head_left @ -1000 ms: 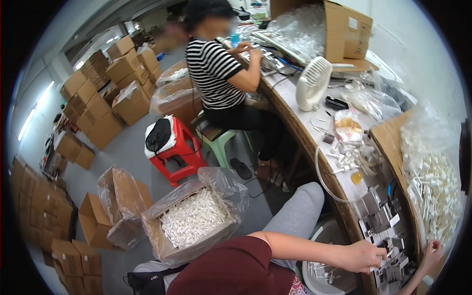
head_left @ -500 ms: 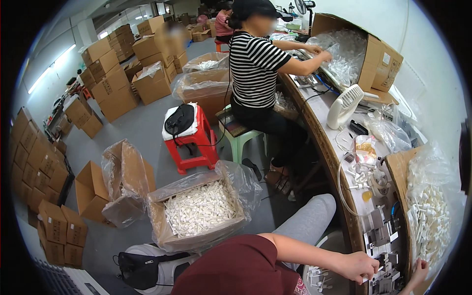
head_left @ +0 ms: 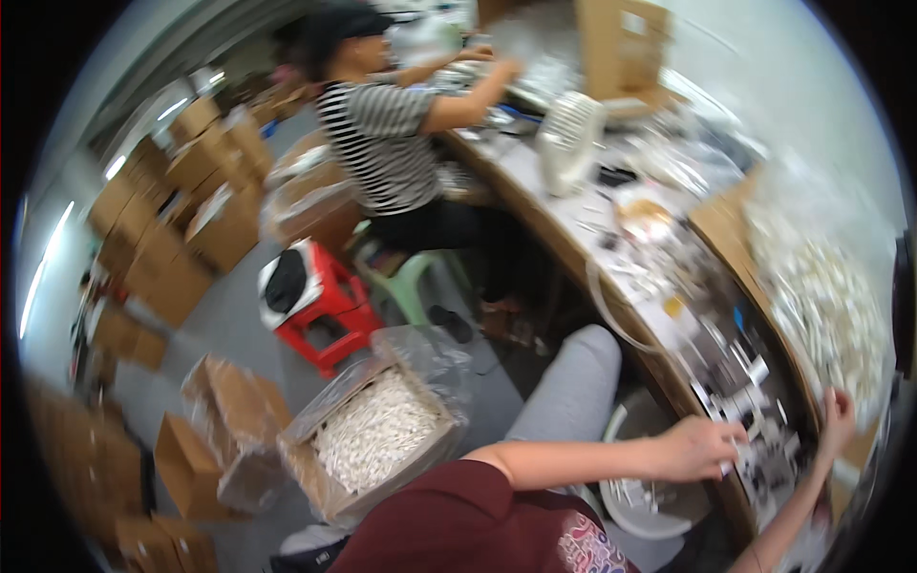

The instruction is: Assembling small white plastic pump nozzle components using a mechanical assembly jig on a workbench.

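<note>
My left hand (head_left: pixel 702 448) is over the bench edge, beside a metal fixture (head_left: pixel 769 444) with several blocks. Its fingers are curled together, and a small whitish bit shows beneath them; blur hides what it is. On the fixture's far side, my right hand (head_left: pixel 838 420) is raised with fingers pinched together, close to the carton of small white plastic parts (head_left: pixel 831 306). Whatever those fingers hold is too small to make out. Below my left forearm, a pale tub (head_left: pixel 659 520) contains more white pieces.
An open carton of white sticks (head_left: pixel 377 430) stands on the floor to the left, near a red stool (head_left: pixel 325 310). Farther up the bench (head_left: pixel 611 224), a person in a striped shirt (head_left: pixel 382 143) works beside a white fan (head_left: pixel 570 143). Stacked cartons (head_left: pixel 162 258) fill the far left.
The view has swung and blurred, shifting the room leftward in the picture. My left hand has come off the fixture toward the bench edge; my right hand has risen beside the parts carton.
</note>
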`<control>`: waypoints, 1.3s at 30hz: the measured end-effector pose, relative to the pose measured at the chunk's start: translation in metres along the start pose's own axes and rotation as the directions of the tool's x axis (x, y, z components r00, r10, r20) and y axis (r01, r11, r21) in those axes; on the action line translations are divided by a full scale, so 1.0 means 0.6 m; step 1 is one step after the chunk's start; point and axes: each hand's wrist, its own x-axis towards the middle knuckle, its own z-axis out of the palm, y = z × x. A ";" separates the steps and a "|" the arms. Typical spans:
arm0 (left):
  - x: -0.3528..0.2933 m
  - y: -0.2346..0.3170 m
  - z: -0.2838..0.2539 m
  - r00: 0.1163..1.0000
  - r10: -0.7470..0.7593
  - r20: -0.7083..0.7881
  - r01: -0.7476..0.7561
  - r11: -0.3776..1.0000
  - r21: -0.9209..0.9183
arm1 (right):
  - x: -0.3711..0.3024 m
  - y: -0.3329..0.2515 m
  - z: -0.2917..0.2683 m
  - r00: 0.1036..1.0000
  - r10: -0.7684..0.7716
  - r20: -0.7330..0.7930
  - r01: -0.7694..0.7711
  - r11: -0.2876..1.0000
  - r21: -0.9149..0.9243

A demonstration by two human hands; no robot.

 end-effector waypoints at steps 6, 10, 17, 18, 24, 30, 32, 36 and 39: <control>0.032 -0.029 0.001 0.998 0.059 0.012 -0.060 0.978 0.198 | -0.082 -0.164 0.016 0.997 0.037 -0.073 -0.017 0.965 0.261; 0.060 -0.035 0.031 0.990 0.061 0.131 -0.091 0.968 0.234 | -0.121 -0.205 -0.008 0.992 0.031 -0.125 0.012 0.943 0.332; 0.075 -0.053 0.057 0.965 0.006 0.261 -0.112 0.913 0.393 | -0.180 -0.239 -0.014 0.990 0.056 -0.132 -0.007 0.939 0.344; 0.079 -0.054 0.057 0.962 -0.001 0.273 -0.110 0.914 0.390 | -0.186 -0.242 -0.014 0.991 0.025 -0.132 0.018 0.949 0.315; 0.105 -0.050 0.042 0.942 -0.050 0.333 -0.079 0.929 0.362 | -0.223 -0.265 -0.012 0.993 0.060 -0.104 -0.020 0.936 0.352; 0.109 -0.048 0.042 0.935 -0.081 0.345 -0.059 0.924 0.377 | -0.250 -0.278 -0.008 0.995 -0.066 -0.078 0.084 0.965 0.250; 0.110 -0.050 0.042 0.932 -0.071 0.356 -0.074 0.924 0.376 | -0.257 -0.282 -0.004 0.988 -0.127 -0.083 0.140 0.972 0.188; 0.123 -0.052 0.030 0.910 -0.042 0.412 -0.100 0.943 0.318 | -0.279 -0.279 0.006 0.979 -0.197 -0.054 0.203 0.971 0.125; 0.180 -0.042 -0.005 0.921 -0.103 0.377 0.028 0.980 0.199 | -0.302 -0.280 0.016 0.972 -0.234 -0.013 0.234 0.969 0.075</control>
